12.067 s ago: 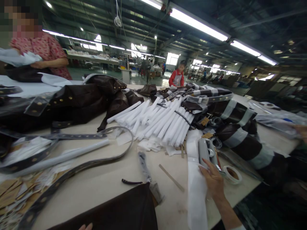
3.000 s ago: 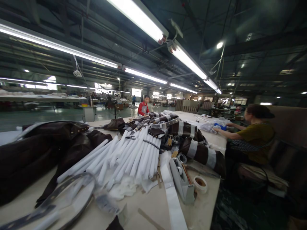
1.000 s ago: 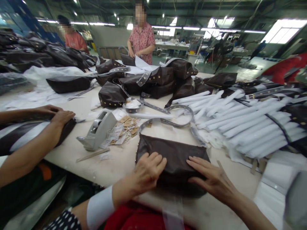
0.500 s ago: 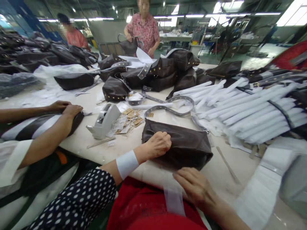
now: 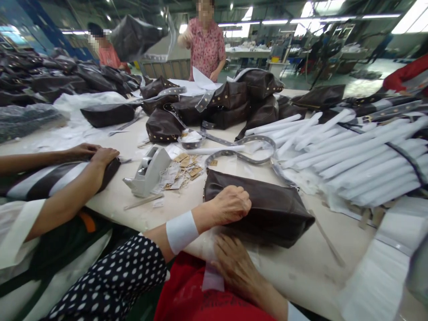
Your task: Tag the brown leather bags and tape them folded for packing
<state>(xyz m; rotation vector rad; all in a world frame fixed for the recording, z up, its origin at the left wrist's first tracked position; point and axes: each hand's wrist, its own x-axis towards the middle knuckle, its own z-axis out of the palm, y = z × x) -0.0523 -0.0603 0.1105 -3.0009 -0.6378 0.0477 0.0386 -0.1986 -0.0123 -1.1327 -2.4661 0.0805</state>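
A dark brown bag [image 5: 267,207] lies on its side on the pale table, its grey studded strap [image 5: 240,154] looped behind it. My left hand [image 5: 231,206] is closed at the bag's near left side, its fingers curled; what they grip is hidden. Below it, at the table's front edge, my right hand [image 5: 234,263] reaches in with bent fingers beside a translucent strip [image 5: 213,278] that hangs over the red apron. Whether the fingertips hold the strip is too blurred to tell.
A grey tape dispenser [image 5: 149,171] and tags [image 5: 182,171] lie left of the bag. White rolls [image 5: 361,156] fill the right. A co-worker's hands [image 5: 100,156] rest on a striped item at left. Brown bags [image 5: 230,100] are piled behind; another person stands beyond.
My right hand has moved left, under my left wrist. The bag and my left hand sit slightly further right in view. A dark bag is now in the air near the person behind.
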